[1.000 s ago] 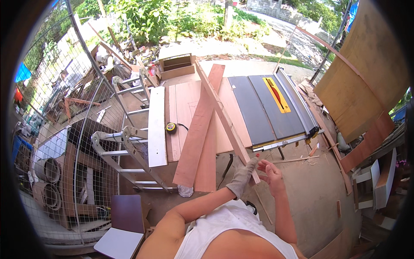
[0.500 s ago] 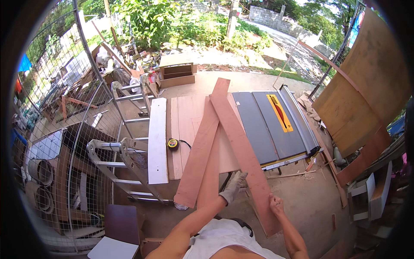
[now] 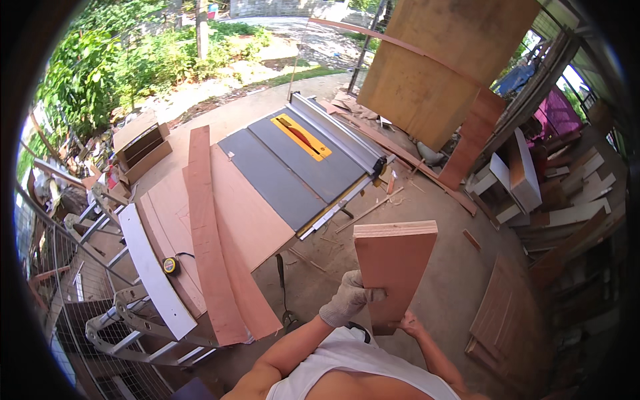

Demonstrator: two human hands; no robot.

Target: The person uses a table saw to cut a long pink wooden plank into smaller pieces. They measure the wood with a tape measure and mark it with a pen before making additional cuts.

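I hold a reddish plywood board (image 3: 397, 260) end-up in front of me, off the worktop. My left hand (image 3: 351, 297), in a grey knit glove, is closed on its left side; my bare right hand (image 3: 407, 321) grips its lower right. More long reddish boards (image 3: 212, 253) lie on a pale plywood top (image 3: 258, 221), beside a white strip (image 3: 155, 270) and a yellow-and-black tape measure (image 3: 171, 266). The table saw (image 3: 265, 187) with its yellow insert (image 3: 301, 137) adjoins the plywood top beyond the held board.
An aluminium ladder (image 3: 127, 340) and wire mesh fence are at left, a cardboard-coloured open box (image 3: 143, 150) behind. Large plywood sheets (image 3: 433, 67) lean at the back right. Offcuts, furniture parts (image 3: 513, 183) and stacked boards (image 3: 493, 307) lie on the right.
The held board has been lifted off the worktop and swung right, its end now pointing up. Both hands moved with it, and the view has turned right.
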